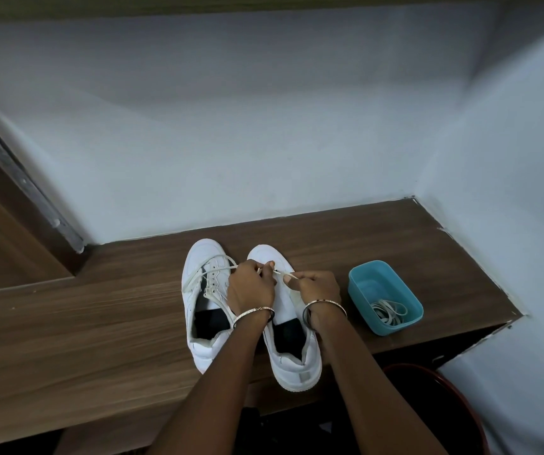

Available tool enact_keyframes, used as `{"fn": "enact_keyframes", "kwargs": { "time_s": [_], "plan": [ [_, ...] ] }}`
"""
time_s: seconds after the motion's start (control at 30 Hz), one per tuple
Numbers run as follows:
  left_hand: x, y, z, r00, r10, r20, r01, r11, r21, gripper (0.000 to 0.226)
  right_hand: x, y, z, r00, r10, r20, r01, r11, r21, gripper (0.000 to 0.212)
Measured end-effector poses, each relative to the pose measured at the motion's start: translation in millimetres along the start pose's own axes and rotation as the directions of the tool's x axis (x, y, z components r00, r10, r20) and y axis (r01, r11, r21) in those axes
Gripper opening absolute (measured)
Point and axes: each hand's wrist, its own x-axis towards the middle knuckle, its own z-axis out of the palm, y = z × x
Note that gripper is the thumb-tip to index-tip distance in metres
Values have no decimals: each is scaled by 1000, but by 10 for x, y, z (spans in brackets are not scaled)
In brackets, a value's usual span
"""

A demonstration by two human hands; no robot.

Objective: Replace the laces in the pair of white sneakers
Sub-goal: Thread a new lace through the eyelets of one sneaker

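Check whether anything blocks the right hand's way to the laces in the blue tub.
Nothing visible does: only bare tabletop lies between the right hand and the lidless blue tub, where the laces lie uncovered.

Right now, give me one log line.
left hand pinches white lace | right hand pinches lace | white sneakers on wooden counter | blue tub holds laces

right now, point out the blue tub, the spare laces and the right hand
blue tub (367, 288): head view, bare inside floor.
spare laces (390, 311): head view, middle of the coil in the tub.
right hand (318, 285): head view, back of the hand, pinching the lace (280, 274).
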Motion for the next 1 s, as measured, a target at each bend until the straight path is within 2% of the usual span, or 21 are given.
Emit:
{"fn": "enact_keyframes", "kwargs": {
  "time_s": [0.1, 0.27, 0.47, 0.67, 0.8, 0.93, 1.0],
  "plan": [
    [-44, -1, 30, 999, -2, -54, 3, 1000, 20, 34, 18, 0, 5, 1000, 15, -2, -15, 1000, 14, 9],
    [-88, -11, 63, 996, 10, -92, -9, 1000, 9, 33, 62, -2, -2, 999, 35, -1, -35, 999, 33, 14],
    [-57, -45, 63, 999, 17, -40, -20, 998, -66, 31, 100, 22, 27, 999, 51, 6, -51, 997, 53, 28],
    [-32, -110, 34, 996, 80, 25, -77, 989, -123, 20, 146, 38, 11, 998, 67, 16, -68, 994, 90, 11],
    [-7, -151, 65, 986, 150, 79, -143, 986, -83, 11, 154, 51, 26, 998, 58, 25, -60, 995, 84, 9],
    [-1, -91, 93, 990, 115, 87, -113, 993, -27, 14, 179, 48, 5, 998, 12, 60, -16, 998, 67, 10],
    [1, -78, 108, 994, 74, 85, -70, 996, -51, 13, 188, 63, -10, 998, 4, 68, -9, 997, 75, 8]
  ]
}}
